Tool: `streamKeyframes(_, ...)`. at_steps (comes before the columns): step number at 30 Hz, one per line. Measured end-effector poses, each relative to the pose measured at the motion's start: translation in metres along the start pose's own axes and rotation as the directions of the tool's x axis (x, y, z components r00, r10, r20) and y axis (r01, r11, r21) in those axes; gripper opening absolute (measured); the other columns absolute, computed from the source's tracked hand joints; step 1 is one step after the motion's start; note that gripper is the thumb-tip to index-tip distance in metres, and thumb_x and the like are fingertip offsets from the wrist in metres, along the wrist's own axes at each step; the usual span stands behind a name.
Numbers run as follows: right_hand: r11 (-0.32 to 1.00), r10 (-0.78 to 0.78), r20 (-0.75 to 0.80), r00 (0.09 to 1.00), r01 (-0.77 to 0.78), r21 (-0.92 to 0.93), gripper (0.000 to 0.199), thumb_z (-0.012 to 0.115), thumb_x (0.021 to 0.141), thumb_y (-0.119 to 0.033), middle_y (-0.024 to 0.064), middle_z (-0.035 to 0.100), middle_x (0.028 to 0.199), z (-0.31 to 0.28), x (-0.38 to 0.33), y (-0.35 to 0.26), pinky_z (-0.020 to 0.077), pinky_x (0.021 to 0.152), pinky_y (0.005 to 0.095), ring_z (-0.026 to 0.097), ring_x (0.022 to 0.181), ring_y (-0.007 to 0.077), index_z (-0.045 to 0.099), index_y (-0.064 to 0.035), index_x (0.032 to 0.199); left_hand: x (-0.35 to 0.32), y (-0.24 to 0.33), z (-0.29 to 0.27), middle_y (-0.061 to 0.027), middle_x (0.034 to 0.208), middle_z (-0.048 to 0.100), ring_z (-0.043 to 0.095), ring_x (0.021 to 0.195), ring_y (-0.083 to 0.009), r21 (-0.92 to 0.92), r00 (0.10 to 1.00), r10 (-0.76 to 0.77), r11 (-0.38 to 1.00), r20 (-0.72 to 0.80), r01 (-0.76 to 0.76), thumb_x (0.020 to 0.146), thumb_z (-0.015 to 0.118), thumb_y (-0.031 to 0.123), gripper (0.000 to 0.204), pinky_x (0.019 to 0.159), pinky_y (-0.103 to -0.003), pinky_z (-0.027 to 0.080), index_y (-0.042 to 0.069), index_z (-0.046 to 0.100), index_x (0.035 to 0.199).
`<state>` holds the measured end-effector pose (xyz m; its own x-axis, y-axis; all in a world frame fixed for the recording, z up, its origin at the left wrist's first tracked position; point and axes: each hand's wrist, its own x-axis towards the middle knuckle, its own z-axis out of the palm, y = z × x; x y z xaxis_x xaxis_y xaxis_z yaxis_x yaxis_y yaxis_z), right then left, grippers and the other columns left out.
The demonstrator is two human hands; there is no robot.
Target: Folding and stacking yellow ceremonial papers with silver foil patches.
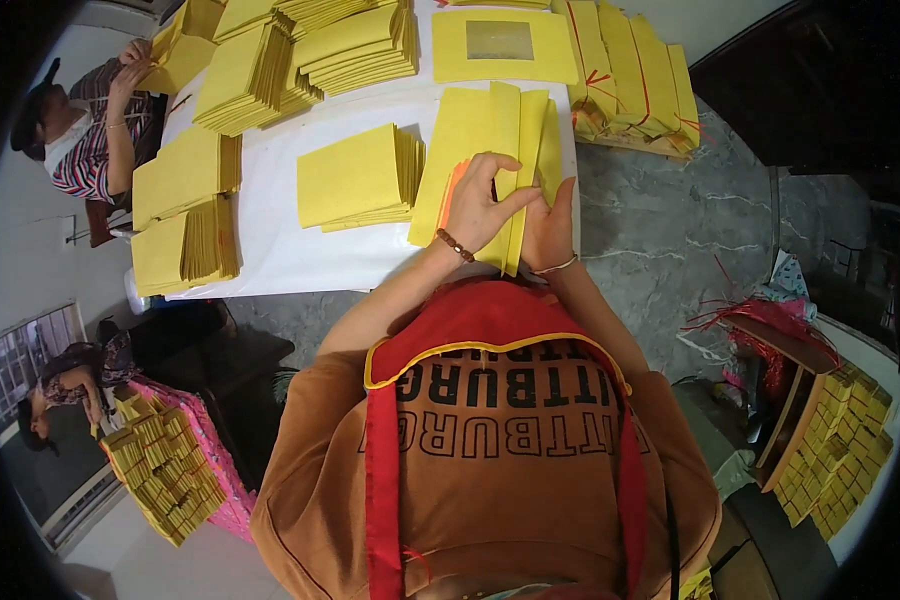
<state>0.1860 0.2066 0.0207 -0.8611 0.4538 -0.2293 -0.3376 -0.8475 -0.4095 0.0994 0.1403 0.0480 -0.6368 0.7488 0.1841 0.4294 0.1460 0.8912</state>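
Observation:
A narrow yellow folded paper stands on edge near the table's front right corner, among other yellow sheets. My left hand has its fingers bent around the folded paper's left side, its thumb reaching across to the right. On the other side my right hand holds the same piece, with part of its fingers hidden behind the paper. A strip of bright orange shows beside my left hand. Just left lies a small stack of folded yellow papers.
Larger yellow stacks fill the back of the white table. A yellow piece with a grey window lies at the back right, beside tied bundles. One person handles yellow paper at the far left; another bends over piled bundles.

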Motion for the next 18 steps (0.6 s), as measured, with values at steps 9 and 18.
streamKeyframes(9, 0.998, 0.028, 0.065, 0.997, -0.024, -0.052, 0.079, 0.018, 0.084, -0.065, 0.0045, 0.024, 0.138, 0.016, -0.006, -0.007, 0.0176, 0.104, 0.0324, 0.024, 0.126, 0.0185, 0.014, -0.0078, 0.138, 0.001, -0.006, -0.006, -0.0079, 0.085, 0.055, 0.052, 0.077, -0.0220, -0.080, 0.999, -0.037, 0.996, 0.036, 0.040, 0.070, 0.071, 0.023, 0.033, 0.068, -0.030, 0.041, 0.004, 0.055, 0.092)
streamKeyframes(18, 0.996, 0.060, 0.057, 0.997, -0.064, 0.069, 0.075, 0.021, 0.085, -0.063, 0.0045, 0.031, 0.134, 0.007, -0.006, -0.005, 0.0222, 0.102, 0.0325, 0.031, 0.122, 0.0185, 0.020, -0.0081, 0.136, -0.001, -0.016, -0.005, -0.0012, 0.077, 0.049, 0.040, 0.057, -0.0066, -0.145, 0.998, 0.047, 0.989, 0.034, -0.041, 0.074, 0.066, 0.014, 0.025, 0.050, -0.021, 0.034, 0.003, 0.055, 0.094)
